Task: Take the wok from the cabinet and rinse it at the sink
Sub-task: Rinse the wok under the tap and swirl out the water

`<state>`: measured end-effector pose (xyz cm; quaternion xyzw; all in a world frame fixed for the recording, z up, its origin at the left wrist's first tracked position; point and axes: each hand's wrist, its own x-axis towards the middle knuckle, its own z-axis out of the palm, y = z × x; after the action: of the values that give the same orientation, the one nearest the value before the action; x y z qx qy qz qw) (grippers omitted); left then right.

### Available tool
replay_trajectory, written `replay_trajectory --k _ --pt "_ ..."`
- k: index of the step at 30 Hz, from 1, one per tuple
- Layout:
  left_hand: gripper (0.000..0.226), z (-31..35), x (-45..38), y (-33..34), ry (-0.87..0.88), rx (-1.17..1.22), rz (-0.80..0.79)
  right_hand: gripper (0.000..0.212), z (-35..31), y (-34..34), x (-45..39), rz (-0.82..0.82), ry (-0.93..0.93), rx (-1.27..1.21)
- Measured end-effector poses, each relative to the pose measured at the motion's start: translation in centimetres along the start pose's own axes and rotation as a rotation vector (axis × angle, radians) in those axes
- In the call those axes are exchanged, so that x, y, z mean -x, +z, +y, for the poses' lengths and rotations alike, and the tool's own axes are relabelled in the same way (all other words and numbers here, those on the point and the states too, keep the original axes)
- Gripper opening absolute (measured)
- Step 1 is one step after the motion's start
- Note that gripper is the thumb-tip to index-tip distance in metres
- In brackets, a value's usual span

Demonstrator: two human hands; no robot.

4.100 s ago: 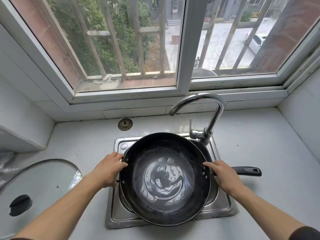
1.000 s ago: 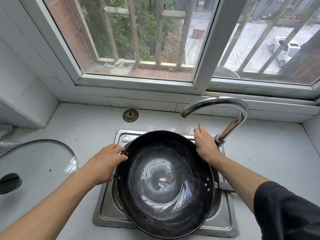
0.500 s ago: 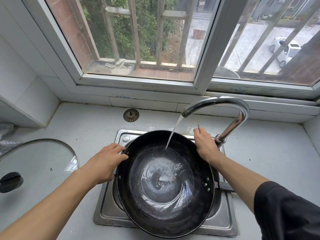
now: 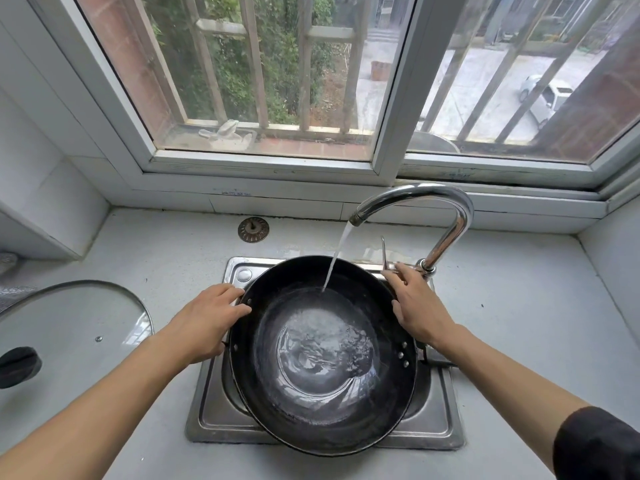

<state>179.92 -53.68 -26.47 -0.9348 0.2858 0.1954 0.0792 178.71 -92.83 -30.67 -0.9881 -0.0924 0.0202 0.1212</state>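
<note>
The black wok (image 4: pixel 322 393) sits tilted in the steel sink (image 4: pixel 441 424), with water pooling in its bottom. A thin stream of water (image 4: pixel 335 261) falls from the curved chrome faucet (image 4: pixel 453 216) into the wok's far side. My left hand (image 4: pixel 207 320) grips the wok's left rim, thumb over the edge. My right hand (image 4: pixel 417 306) lies along the right rim with fingers stretched out, fingertips touching the base of the upright faucet lever (image 4: pixel 383 249). The wok's long handle is mostly hidden under my right forearm.
A glass lid (image 4: pixel 76 320) with a black knob lies on the grey counter (image 4: pixel 519 323) at the left. A round sink strainer (image 4: pixel 253 229) lies behind the sink near the window sill. Walls close in at the left and right.
The tap went from off to running and water has gathered in the wok. My right hand has slipped down from the lever toward the wok's rim. My left hand has stayed on the rim.
</note>
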Motion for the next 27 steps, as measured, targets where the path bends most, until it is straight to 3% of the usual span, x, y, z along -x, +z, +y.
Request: replay_trajectory --k 12,19,27 --pt "0.081 0.3 0.1 -0.4 0.000 -0.030 0.007 0.071 1.2 0.5 7.6 -0.360 0.125 0.013" --pt "0.067 0.5 0.2 0.3 0.027 -0.062 0.062 0.058 1.3 1.7 9.1 -0.333 0.142 0.041" --pt "0.074 -0.5 -0.7 0.7 0.077 -0.145 -0.002 0.058 1.5 3.0 9.7 -0.240 0.137 0.101"
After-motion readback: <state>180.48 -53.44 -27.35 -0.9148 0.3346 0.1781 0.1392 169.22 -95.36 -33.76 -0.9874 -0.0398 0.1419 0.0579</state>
